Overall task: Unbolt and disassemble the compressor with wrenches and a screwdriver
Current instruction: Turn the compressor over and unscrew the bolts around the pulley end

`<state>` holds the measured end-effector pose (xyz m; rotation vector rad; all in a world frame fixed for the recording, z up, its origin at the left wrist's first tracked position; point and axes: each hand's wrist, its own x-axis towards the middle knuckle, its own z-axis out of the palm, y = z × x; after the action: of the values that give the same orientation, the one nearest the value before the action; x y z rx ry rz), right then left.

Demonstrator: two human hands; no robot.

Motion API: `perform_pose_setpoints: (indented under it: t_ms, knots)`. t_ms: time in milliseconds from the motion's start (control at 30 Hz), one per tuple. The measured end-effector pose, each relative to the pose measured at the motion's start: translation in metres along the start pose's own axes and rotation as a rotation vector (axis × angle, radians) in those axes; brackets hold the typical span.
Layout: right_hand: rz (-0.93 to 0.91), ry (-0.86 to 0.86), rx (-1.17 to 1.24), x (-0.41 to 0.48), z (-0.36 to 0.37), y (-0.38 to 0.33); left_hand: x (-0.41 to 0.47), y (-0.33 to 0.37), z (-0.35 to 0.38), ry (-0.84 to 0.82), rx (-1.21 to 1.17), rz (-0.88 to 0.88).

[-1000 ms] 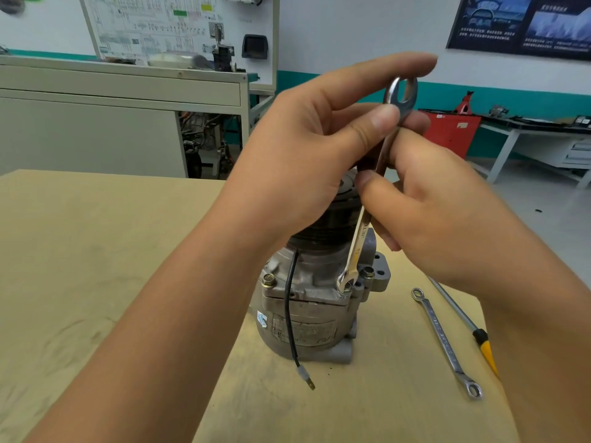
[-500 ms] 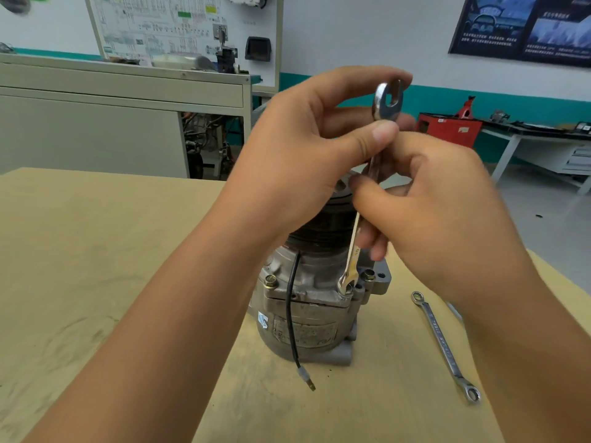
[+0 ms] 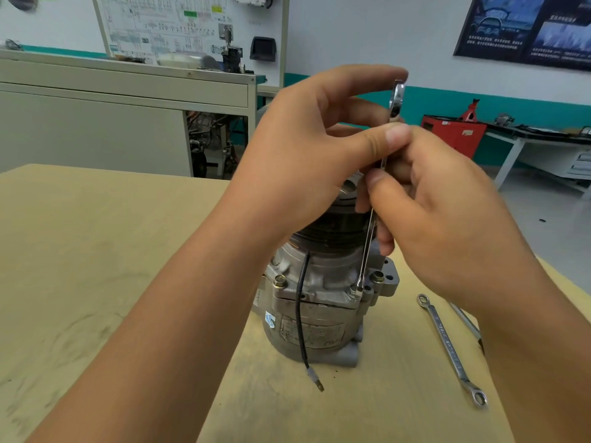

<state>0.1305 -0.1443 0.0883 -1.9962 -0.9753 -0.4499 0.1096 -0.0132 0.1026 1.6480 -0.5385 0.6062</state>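
We hold the wrench (image 3: 367,244) upright; its lower end appears seated on a bolt (image 3: 358,291) of the compressor (image 3: 319,302), which stands on end on the table (image 3: 96,251). Our left hand (image 3: 307,161) pinches the upper shank between thumb and fingers, and our right hand (image 3: 447,225) pinches the middle likewise. Since half a second ago the top head has turned from face-on to edge-on.

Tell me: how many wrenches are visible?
2. The upright wrench stands on the compressor, gripped by left hand and right hand; the flat wrench lies on the table beside it. Arms may hide others.
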Motion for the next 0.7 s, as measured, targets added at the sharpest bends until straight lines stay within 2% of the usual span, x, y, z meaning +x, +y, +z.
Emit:
perform_pose_setpoints:
  t_ms: [333,467,700]
  knots:
    - [-0.087,-0.063,-0.037,-0.0007,-0.0076,0.0051,-0.0022,0.0021,0.0013,0.013,-0.029,-0.020]
    - [-0.090,-0.101,0.066,0.0003,-0.0113,0.0046,-0.0038,0.0052,0.0008,0.017,-0.051,-0.002]
    - [-0.031,-0.055,0.179,-0.0011,-0.0058,-0.0015,-0.0063,0.0097,0.0023,-0.007,-0.098,0.060]
